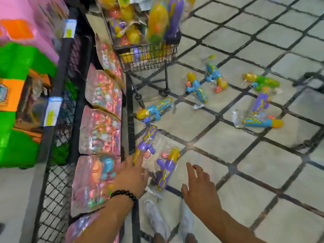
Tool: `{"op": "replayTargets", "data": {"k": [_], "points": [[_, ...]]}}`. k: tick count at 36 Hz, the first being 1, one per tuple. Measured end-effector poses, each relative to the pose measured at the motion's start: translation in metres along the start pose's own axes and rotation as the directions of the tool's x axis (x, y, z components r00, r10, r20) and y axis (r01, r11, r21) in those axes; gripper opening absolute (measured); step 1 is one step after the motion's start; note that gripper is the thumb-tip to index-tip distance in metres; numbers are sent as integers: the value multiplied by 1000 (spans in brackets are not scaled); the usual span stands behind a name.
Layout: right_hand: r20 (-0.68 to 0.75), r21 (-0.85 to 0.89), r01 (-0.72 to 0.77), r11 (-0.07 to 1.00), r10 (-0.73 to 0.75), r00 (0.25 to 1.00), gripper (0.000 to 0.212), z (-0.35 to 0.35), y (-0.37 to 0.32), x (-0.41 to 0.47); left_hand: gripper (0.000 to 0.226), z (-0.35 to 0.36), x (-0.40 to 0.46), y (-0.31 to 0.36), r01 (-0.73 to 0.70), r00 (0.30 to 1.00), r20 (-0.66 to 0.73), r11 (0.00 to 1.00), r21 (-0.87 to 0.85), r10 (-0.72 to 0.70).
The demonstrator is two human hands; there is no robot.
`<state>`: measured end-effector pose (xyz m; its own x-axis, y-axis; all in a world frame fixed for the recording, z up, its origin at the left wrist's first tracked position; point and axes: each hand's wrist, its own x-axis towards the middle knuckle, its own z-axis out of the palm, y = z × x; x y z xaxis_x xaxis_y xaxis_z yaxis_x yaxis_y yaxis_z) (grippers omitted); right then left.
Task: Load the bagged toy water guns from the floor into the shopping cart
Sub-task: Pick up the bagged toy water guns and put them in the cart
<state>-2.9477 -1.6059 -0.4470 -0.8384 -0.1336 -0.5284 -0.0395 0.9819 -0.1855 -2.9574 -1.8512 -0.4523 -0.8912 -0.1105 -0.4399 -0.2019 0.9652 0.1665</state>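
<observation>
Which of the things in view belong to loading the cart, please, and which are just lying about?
Part of the job:
bagged water guns on the floor
nearest purple gun
shopping cart
left hand
right hand

Just there:
pink toy packs on the rack
green boxes

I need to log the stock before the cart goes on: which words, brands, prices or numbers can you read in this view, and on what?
No text reads legibly in this view.
Upper shelf tag: white with a yellow patch, print blurred.
Lower shelf tag: same, blurred.
Pink blister packs on the rack: any print too smeared.
Bagged water guns on the floor: only yellow swirl patterns, no lettering made out.
Boxes at left: blocky colour, unreadable.
</observation>
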Motion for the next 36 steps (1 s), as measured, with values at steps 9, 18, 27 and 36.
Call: {"op": "replayTargets", "data": {"k": [9, 18, 27, 36], "points": [[133, 69, -65, 995, 56, 990, 95, 200, 18, 90, 85, 190, 110, -18, -22, 1000, -11, 989, 143, 24], [178, 200, -184, 962, 149, 973, 86, 374, 36, 180, 79, 347, 213, -75, 31, 998, 56, 990, 138, -39], [145, 292, -294, 910, 262, 954, 96, 498, 26, 272, 76, 464, 308, -129, 124, 990, 49, 981, 151, -133], [108, 480, -392, 785, 391, 914, 128, 571, 22, 326, 107, 531, 371, -170, 184, 975, 113, 982, 52, -189]]}}
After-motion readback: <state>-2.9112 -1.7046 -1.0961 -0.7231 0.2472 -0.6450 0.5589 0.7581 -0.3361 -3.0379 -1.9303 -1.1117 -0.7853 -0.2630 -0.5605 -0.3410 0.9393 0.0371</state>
